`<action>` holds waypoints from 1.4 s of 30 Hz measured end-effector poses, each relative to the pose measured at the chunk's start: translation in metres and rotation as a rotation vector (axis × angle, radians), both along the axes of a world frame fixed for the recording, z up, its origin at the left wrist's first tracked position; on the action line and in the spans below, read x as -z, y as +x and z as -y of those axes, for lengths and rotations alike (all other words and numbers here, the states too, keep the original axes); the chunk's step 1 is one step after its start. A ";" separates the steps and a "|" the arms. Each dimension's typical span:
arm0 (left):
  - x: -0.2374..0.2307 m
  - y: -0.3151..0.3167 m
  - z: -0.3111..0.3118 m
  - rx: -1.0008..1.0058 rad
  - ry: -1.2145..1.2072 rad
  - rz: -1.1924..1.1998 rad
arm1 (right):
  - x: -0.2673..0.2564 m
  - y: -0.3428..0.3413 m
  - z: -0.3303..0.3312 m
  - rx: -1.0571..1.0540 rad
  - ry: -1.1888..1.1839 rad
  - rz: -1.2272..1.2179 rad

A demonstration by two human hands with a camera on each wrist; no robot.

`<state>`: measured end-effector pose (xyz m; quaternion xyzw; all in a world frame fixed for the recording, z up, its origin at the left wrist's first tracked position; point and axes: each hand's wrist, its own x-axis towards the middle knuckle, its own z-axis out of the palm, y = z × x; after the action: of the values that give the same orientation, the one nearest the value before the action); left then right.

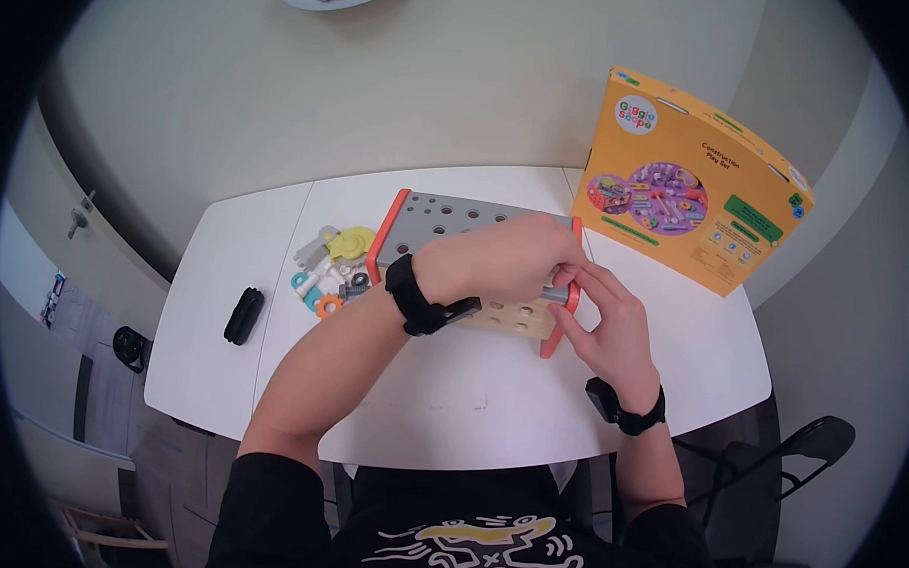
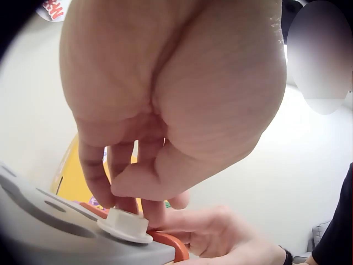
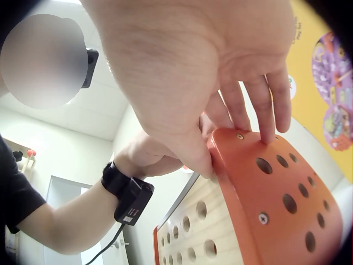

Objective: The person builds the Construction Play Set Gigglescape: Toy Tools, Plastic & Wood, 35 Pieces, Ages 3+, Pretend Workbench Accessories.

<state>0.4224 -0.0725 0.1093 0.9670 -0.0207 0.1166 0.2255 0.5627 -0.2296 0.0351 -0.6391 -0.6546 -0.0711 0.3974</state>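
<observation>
A toy workbench [image 1: 452,209] has a grey holed top, a wooden front and red-orange end panels [image 3: 281,193]. My left hand [image 1: 511,256] reaches over its right end with the fingers pointing down. In the left wrist view, a white hex-headed piece [image 2: 127,223] sits on the grey top [image 2: 44,221]; my left hand's fingertips [image 2: 151,210] are just behind it, and the thumb is above it. Whether they touch it is unclear. My right hand [image 1: 618,335] holds the bench's right corner, thumb [image 3: 196,152] at the front edge and fingers against the end panel.
Loose toy parts [image 1: 330,270], yellow, teal, orange, white and grey, lie left of the bench. A black case [image 1: 244,316] is farther left on the white table [image 1: 420,413]. Behind the bench, at the right, stands a yellow box [image 1: 693,182]. A black chair [image 1: 748,485] is beyond the table's right side.
</observation>
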 end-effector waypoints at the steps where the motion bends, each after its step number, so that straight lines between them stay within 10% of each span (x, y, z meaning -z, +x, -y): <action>1: -0.001 0.000 0.000 0.000 0.000 0.000 | 0.000 0.000 0.000 0.004 0.000 0.004; 7: -0.011 -0.004 0.006 -0.085 -0.205 -0.083 | 0.000 0.000 0.000 -0.007 -0.001 -0.003; 10: 0.004 0.001 0.004 -0.055 -0.088 0.244 | 0.000 -0.001 0.000 -0.002 0.009 -0.006; 15: -0.004 0.000 0.015 -0.301 0.160 -0.088 | 0.001 -0.001 0.000 -0.006 0.023 0.007; 28: 0.002 -0.003 0.006 -0.133 0.016 -0.049 | -0.001 -0.002 0.000 -0.003 0.001 -0.007; 30: 0.012 -0.003 0.008 -0.170 0.059 0.243 | 0.000 -0.001 0.000 0.001 0.002 0.000; 42: 0.007 0.000 0.012 -0.200 0.207 -0.012 | -0.002 -0.002 0.001 -0.006 0.013 0.004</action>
<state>0.4228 -0.0840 0.1026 0.9830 0.0651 0.1299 0.1122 0.5611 -0.2305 0.0366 -0.6343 -0.6570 -0.0755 0.4004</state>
